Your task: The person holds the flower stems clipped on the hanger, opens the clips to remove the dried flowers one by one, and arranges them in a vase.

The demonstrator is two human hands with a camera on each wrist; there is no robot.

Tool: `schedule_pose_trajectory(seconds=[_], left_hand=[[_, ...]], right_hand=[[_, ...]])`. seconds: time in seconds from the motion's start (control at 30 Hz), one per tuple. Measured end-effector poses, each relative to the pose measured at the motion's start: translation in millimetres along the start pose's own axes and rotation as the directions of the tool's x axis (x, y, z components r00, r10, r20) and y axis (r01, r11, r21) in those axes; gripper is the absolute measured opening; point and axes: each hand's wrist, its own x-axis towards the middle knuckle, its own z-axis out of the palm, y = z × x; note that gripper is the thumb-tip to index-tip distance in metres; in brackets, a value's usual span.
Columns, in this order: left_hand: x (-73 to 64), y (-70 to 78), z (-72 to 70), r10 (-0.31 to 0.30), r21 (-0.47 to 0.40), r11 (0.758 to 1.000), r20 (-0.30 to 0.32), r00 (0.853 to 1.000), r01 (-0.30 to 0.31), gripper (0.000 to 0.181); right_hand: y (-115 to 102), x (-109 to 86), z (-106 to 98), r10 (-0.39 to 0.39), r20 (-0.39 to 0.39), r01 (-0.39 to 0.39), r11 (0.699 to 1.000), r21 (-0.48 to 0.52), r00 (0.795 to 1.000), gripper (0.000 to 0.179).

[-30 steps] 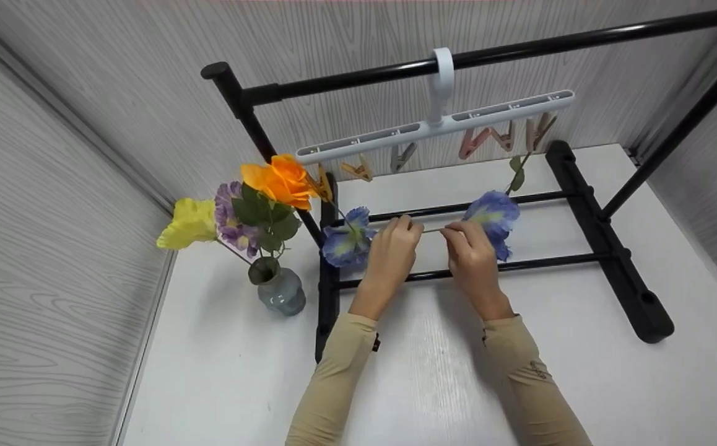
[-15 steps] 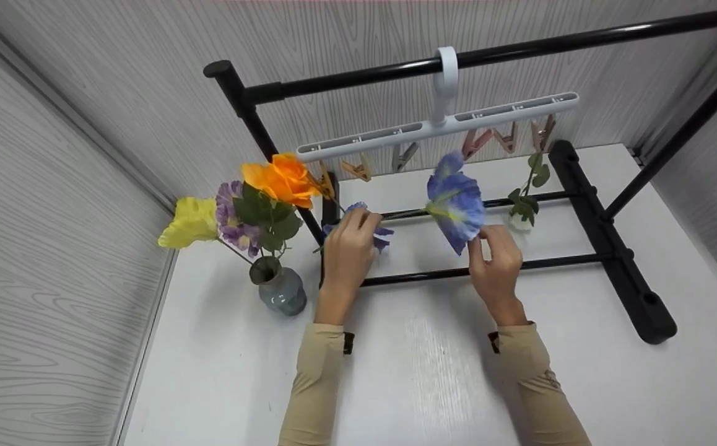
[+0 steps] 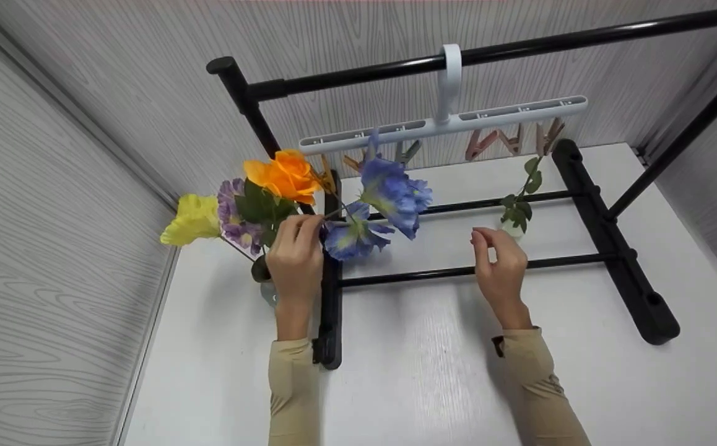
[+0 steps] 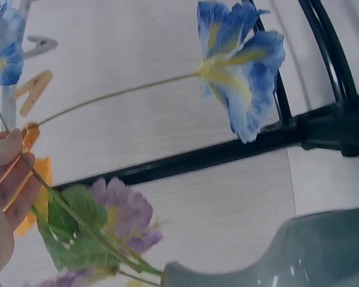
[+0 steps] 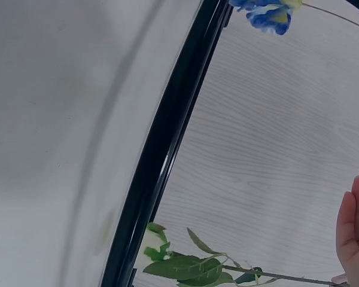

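Observation:
My left hand (image 3: 296, 263) pinches the thin stem of a blue artificial flower (image 3: 388, 189), whose head points right, under the hanger. In the left wrist view this stem slants down past the fingers toward the mouth of the grey-blue vase (image 4: 323, 254). A second blue flower (image 3: 353, 238) hangs head down from an orange clothespin (image 4: 30, 137). The vase holds an orange rose (image 3: 284, 176), a purple flower (image 3: 234, 214) and a yellow one (image 3: 191, 220); my left hand hides part of it. My right hand (image 3: 499, 266) holds nothing, fingers bent loosely, beside a hanging white rose (image 3: 511, 229).
A white hanger (image 3: 445, 127) with several clothespins hooks over the top bar of a black rack (image 3: 365, 75). The rack's lower bar (image 3: 414, 276) runs behind both hands, and its side foot (image 3: 332, 322) stands beside the vase. Patterned walls enclose the white table (image 3: 426, 384).
My left hand has moved left toward the vase, carrying the blue flower with it. My right hand has let go of that flower and stays at the right.

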Motion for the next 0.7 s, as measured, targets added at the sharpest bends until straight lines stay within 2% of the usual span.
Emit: schedule_pose_trajectory(seconds=[0.1, 0.27, 0.47, 0.7], left_hand=[[0.6, -8.1, -7.3, -0.049, -0.007, 0.999, -0.029, 0.998, 0.049, 0.003], [-0.5, -19.7, -18.2, -0.13, 0.01, 0.991, -0.059, 0.99, 0.131, 0.004], [-6.3, -26.1, -22.8, -0.198, 0.01, 0.98, -0.021, 0.98, 0.198, 0.005], [-19.1, -33.1, -18.6, -0.211, 0.025, 0.977, 0.035, 0.977, 0.211, 0.008]], right_hand=[[1.0, -0.9, -0.8, -0.004, 0.02, 0.004, 1.0, -0.007, 1.0, 0.01], [4.6, -2.2, -1.9, -0.009, 0.039, 0.009, 1.0, -0.007, 0.999, 0.009], [5.1, -3.4, -1.8, -0.004, 0.06, 0.005, 1.0, -0.019, 0.998, 0.006], [4.2, -3.2, -2.2, 0.004, 0.064, -0.002, 1.0, -0.03, 0.998, 0.005]])
